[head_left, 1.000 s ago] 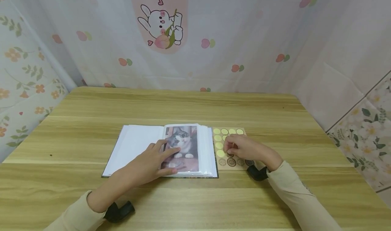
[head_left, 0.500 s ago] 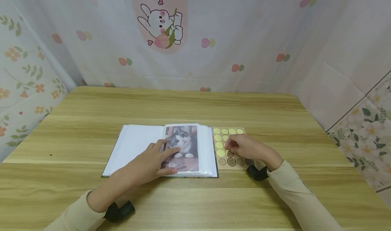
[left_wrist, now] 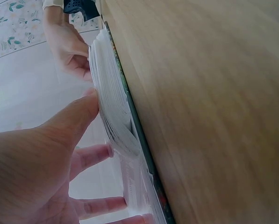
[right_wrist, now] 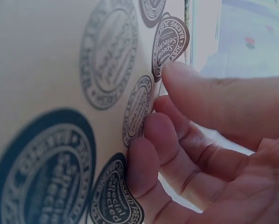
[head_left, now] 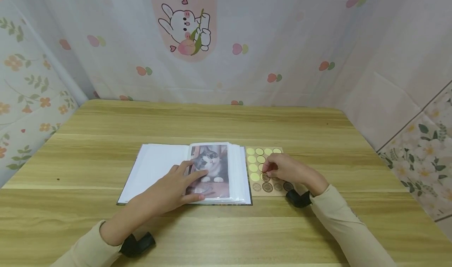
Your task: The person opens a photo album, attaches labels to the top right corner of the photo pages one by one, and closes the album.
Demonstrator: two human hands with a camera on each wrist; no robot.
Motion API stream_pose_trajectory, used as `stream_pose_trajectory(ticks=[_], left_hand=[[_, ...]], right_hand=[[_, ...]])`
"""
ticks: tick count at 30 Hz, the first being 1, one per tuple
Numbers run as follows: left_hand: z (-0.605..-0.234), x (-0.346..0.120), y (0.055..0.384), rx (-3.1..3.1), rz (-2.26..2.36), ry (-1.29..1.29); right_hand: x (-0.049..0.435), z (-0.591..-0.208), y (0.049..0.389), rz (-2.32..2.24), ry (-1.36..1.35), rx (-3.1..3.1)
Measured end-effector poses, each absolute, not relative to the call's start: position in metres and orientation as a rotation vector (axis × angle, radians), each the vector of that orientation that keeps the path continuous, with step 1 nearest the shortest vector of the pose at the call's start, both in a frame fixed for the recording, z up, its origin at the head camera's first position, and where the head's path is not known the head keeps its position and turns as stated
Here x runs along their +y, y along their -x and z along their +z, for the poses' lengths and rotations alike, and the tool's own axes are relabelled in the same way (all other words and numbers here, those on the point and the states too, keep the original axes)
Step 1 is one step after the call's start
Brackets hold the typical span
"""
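Note:
An open photo album [head_left: 155,169] lies on the table, its right page showing a photo of a cat [head_left: 213,167] in a clear sleeve. My left hand [head_left: 176,186] rests on that photo with fingers spread, and its thumb lies by the lower page edges [left_wrist: 112,93]. Right of the album is a sheet of round stickers [head_left: 259,194], yellow in the upper rows and dark-printed in the lower ones. Over it, my right hand [head_left: 287,169] pinches the edge of a brown round sticker [right_wrist: 171,44], which bends up from the sheet. The index fingertip is partly hidden behind the thumb.
The wooden table [head_left: 226,235] reaches back to a white curtain [head_left: 226,63] printed with a rabbit and fruit. A black wrist strap [head_left: 135,244] sits at the left cuff, another strap [head_left: 298,199] at the right one.
My right hand has shifted slightly right, and more of the brown sticker shows below its fingertips. My left hand has stayed on the cat photo.

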State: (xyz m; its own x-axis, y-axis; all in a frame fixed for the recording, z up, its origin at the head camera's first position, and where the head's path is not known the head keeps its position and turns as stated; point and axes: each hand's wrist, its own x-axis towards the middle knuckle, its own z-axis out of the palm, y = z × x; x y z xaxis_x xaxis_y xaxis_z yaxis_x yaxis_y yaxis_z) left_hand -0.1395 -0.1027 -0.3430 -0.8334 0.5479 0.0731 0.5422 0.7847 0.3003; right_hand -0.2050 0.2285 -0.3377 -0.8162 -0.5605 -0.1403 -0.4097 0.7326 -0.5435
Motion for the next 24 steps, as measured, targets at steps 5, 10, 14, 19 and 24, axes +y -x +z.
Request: stream_pose_trajectory(ticks=[5, 10, 14, 19, 24], left_hand=[[-0.3424, -0.1025, 0.1396, 2.950, 0.492, -0.913], [-0.3416, -0.1024, 0.1390, 2.947, 0.489, -0.903], [-0.3414, -0.1026, 0.1393, 2.939, 0.490, -0.894], [-0.3418, -0.1028, 0.1400, 2.939, 0.489, -0.893], [-0.3421, -0.1028, 0.1395, 2.938, 0.491, -0.895]], right_hand=[[0.2296, -0.3365, 0.2044, -0.735, 0.784, 2.639], [0.2286, -0.3362, 0.2038, -0.724, 0.756, 2.660], [0.2273, -0.3368, 0.2038, -0.710, 0.746, 2.670], [0.2265, -0.3359, 0.2033, -0.694, 0.753, 2.675], [0.2254, -0.3355, 0.2026, -0.687, 0.772, 2.658]])
